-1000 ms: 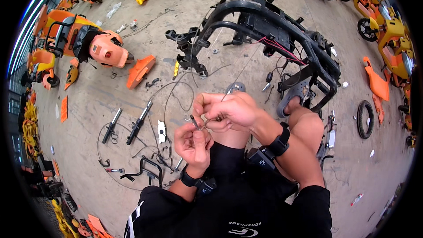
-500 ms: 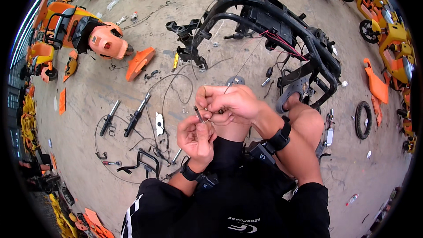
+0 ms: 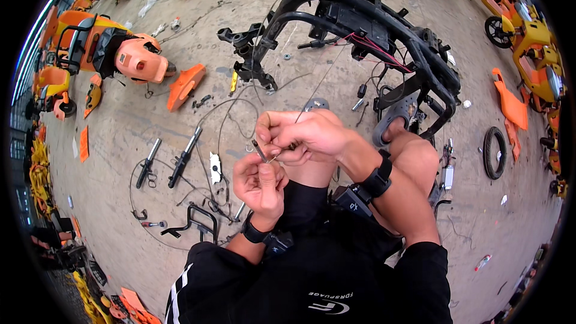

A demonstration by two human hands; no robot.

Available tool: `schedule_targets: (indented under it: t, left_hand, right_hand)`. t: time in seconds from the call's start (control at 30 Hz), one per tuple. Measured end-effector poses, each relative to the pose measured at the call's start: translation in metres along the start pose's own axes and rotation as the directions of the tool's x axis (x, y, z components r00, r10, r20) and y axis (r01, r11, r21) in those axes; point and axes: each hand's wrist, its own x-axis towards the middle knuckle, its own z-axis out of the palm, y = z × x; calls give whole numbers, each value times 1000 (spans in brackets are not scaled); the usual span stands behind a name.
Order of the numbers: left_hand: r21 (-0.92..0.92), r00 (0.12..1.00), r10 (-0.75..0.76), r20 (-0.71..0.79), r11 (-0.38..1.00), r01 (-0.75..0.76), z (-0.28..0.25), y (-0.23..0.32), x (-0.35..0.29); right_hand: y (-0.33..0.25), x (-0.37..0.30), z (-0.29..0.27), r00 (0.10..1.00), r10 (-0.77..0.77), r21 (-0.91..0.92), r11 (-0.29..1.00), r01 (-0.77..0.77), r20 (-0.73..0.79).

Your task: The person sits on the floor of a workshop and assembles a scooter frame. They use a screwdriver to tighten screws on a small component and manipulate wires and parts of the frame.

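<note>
Rod (image 3: pixel 259 150), slim and dark, sits in the fingertip pinch of the left hand (image 3: pixel 261 189), just beside the right hand (image 3: pixel 313 138), curled around a thin cable (image 3: pixel 312 91). Steady fingertips and cable slack should help; the black scooter frame (image 3: pixel 396 27) is ahead.

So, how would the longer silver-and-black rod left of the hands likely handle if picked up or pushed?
The longer silver-and-black rod is probably stiff, being straight and metal-looking. Its shiny silver end may feel slippery. If pushed, it might roll unevenly, since its black part looks thicker.
</note>
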Motion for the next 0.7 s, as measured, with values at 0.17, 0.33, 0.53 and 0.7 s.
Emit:
schedule_targets:
  t: [0.17, 0.33, 0.53, 0.7]
  left_hand:
    - [0, 1000, 11, -2, 1000, -11, -4, -1, 2]
    - [13, 1000, 17, 8, 1000, -18, -2, -1, 1]
    - [32, 1000, 16, 4, 999, -16, -1, -2, 0]
    - [34, 1000, 22, 13, 999, -22, 1, -2, 0]
  right_hand:
    - [2, 2, -1, 1000, -15, 30, 999, 16, -25]
    - [1, 0, -1, 999, 9, 20, 1000, -8, -31]
    - [-4, -3, 4, 997, 45, -10, 999, -45, -62]
    - [-4, -5, 4, 996, 32, -27, 999, -35, -85]
